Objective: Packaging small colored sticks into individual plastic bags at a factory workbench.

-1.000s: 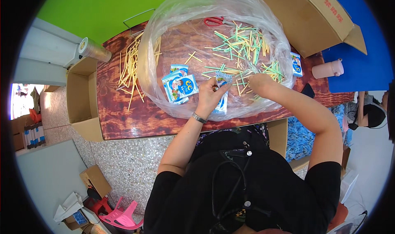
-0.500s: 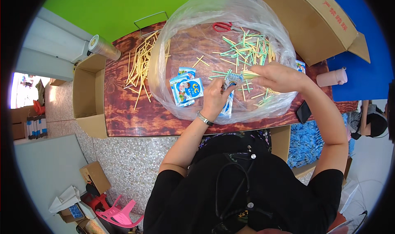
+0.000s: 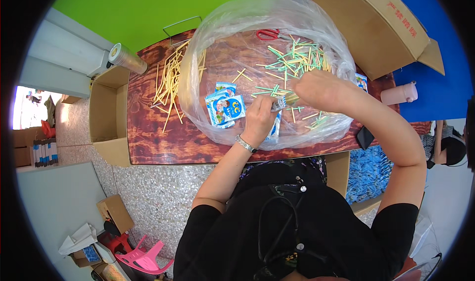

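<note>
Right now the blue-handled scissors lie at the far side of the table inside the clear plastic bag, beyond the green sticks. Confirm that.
Not quite: the scissors have red handles, not blue. The head view shows them at the far side of the table, inside the clear plastic bag, beyond the green sticks.
</note>
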Demonstrator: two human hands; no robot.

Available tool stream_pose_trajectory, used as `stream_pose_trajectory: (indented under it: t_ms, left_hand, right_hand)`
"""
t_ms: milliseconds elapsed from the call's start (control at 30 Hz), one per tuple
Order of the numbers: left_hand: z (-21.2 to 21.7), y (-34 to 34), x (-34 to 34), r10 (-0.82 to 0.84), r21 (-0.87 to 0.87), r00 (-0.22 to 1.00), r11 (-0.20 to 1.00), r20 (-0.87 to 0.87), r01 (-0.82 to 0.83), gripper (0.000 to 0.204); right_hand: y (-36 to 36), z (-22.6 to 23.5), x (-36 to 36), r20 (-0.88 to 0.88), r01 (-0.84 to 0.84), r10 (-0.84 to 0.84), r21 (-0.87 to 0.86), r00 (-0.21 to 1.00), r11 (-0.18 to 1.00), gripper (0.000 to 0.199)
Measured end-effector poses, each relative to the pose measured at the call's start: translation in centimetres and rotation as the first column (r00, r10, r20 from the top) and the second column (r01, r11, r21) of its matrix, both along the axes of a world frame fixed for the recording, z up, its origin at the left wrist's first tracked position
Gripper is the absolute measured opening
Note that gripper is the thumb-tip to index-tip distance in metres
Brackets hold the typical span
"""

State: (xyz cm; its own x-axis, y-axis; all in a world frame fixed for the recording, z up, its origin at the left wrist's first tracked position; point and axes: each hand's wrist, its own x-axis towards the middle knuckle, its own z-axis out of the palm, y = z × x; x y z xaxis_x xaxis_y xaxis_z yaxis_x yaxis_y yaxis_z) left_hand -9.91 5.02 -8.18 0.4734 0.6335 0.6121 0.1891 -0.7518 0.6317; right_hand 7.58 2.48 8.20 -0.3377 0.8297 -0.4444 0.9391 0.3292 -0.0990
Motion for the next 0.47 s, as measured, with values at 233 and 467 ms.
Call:
stream_pose_trajectory:
  t_ms: [233,467]
  left_hand:
    - [0.3,-0.4,-2.7,-0.087,-0.479,0.994,0.871,0.069,0.110,0.032]
    - [-0.7,-1.5,-7.4,0.090,-0.720,0.907,0.642,0.411,0.263,0.026]
  right_hand:
    - [1.7,1.5,-1.0,-0.477,0.282,-0.293,-0.096,0.828,0.955,0.038]
    - [6.6,-16.7,-6.6,-0.248,0.060,0.037,0.375,0.968,0.925,0.039]
